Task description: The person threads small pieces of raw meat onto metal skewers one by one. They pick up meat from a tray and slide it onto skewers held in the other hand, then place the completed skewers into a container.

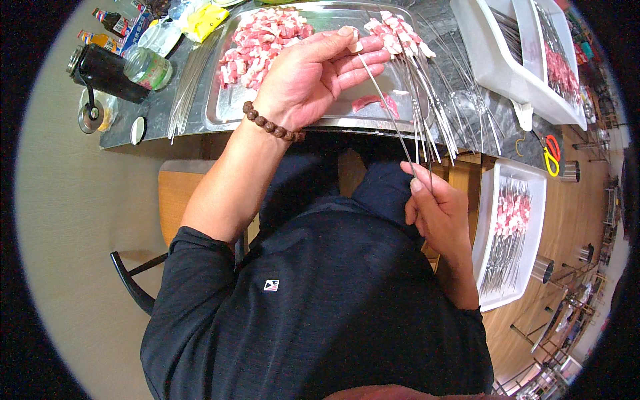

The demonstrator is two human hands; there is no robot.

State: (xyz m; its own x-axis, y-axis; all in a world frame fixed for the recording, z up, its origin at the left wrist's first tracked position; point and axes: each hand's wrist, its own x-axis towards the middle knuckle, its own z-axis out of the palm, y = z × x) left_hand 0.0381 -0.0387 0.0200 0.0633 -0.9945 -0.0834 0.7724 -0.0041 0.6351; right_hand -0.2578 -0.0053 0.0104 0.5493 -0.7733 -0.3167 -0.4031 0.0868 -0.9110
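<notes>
Palm up over a metal tray (315, 120), my left hand (320, 70) pinches a small pale piece of meat (356, 44) between thumb and fingers. The tip of a metal skewer (387, 102) is at that piece. My right hand (440, 205) grips the skewer's other end, near the tray's front edge. Behind my left hand lies a heap of diced raw meat (250, 50). Skewers loaded with meat (395, 32) rest on the tray's right part, their bare ends over its front rim. Two strips of red meat (367, 102) lie beside them.
Bare skewers (192, 85) lie left of the tray, near a glass jar (150, 69) and a dark bottle (107, 70). White bins (487, 65) with skewers stand at the right. Scissors (551, 155) lie at the table corner, above a lower white bin (537, 200) of loaded skewers.
</notes>
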